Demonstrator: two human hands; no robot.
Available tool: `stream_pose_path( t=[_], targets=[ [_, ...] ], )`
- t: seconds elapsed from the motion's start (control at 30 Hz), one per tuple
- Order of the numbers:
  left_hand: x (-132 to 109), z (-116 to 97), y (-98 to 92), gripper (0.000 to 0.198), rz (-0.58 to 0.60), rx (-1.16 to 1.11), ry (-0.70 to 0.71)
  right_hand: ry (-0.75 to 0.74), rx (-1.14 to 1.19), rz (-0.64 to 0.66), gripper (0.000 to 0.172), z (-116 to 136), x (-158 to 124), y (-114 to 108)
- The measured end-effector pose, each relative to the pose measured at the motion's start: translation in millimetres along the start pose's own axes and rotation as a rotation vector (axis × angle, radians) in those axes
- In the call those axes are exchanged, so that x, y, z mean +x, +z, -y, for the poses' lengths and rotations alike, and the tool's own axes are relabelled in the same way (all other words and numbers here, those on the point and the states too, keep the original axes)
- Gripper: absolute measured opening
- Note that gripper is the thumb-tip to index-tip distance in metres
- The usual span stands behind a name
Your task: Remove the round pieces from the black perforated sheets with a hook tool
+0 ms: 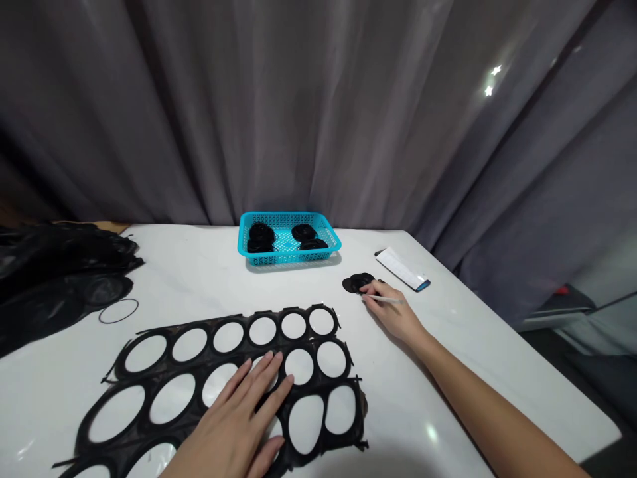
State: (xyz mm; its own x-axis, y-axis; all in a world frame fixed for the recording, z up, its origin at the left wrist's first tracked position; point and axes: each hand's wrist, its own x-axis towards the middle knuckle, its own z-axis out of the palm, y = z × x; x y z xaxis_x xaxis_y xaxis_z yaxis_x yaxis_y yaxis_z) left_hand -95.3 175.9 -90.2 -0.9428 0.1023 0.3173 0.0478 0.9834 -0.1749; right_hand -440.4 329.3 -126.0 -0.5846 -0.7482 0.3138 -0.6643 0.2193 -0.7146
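Observation:
A black rubber-like sheet [284, 410] with rows of round holes lies flat on the white table. On it my left hand [239, 415] rests with fingers stretched out, covering some holes. My right hand [393, 311] is closed around a slim, pale pen-like tool [388, 300]; its exact kind is unclear. The fingertips of that hand touch or hover at a small pile of black discs [354, 283], right of the sheet's far corner. Whether a disc is also held is hidden.
A blue perforated basket [290, 256] holding several stacks of black rounds stands at the back. A white paper [403, 267] lies over a dark flat object at the right. Crumpled black sheets [64, 279] and a thin black ring [118, 311] lie left. Grey curtains [298, 106] hang behind the table.

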Motion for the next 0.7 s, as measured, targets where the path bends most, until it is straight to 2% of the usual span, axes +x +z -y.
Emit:
stream_pose_path(
  t=[0.23, 0.4, 0.53, 0.7],
  targets=[
    [0, 0, -0.3, 0.059, 0.014, -0.04, -0.017, 0.106, 0.058, -0.095, 0.019, 2, 1, 8],
    [-1, 0, 2.9, 0.061, 0.009, -0.06, -0.023, 0.214, 0.224, -0.14, 0.024, 3, 2, 6],
    [-1, 0, 4.1, 0.059, -0.001, -0.016, -0.008, 0.343, 0.463, -0.21, 0.035, -3, 10, -2],
    [-2, -1, 6.3, 0.059, -0.005, 0.007, -0.002, 0.449, 0.709, -0.226, 0.032, -7, 23, -24]
  ],
)
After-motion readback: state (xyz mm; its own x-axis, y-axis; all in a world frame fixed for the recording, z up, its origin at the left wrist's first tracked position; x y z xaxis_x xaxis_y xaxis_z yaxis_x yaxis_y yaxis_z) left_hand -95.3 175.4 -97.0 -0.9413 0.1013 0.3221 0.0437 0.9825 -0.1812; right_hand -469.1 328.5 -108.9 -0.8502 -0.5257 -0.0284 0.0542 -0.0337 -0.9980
